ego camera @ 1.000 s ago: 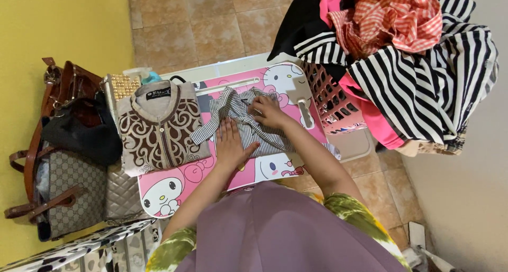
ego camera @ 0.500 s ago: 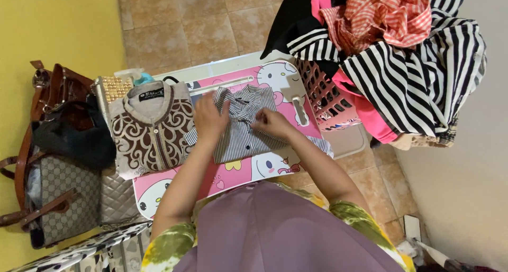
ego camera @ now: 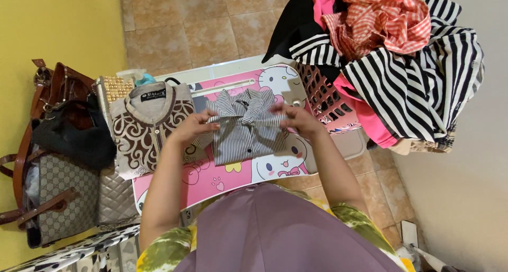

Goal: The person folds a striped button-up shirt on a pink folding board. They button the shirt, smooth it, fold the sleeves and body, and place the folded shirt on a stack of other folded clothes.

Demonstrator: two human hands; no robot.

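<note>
Our left hand (ego camera: 191, 126) pinches one side of a small grey-and-white striped shirt (ego camera: 246, 129), fingers closed on the cloth, and our right hand (ego camera: 297, 118) grips the opposite side the same way, so the shirt is stretched between the two hands. It lies partly folded on the pink cartoon-printed table (ego camera: 222, 179), its collar pointing away from us and a row of dark buttons running down its front.

Just outside our left hand, touching the striped shirt's edge, a folded beige tunic with brown swirl embroidery (ego camera: 148, 129) lies on the same table. Beyond it, further from that hand, a black handbag (ego camera: 74, 137), a brown patterned bag (ego camera: 61, 198) and a quilted grey bag (ego camera: 115, 200) sit against the yellow wall (ego camera: 53, 23).

Just outside our right hand stands a pink laundry basket (ego camera: 328, 105), heaped with clothes: a black-and-white striped garment (ego camera: 423, 76) and a red-and-white striped one (ego camera: 386, 15) on top. Tan floor tiles (ego camera: 185, 28) lie past the table.
</note>
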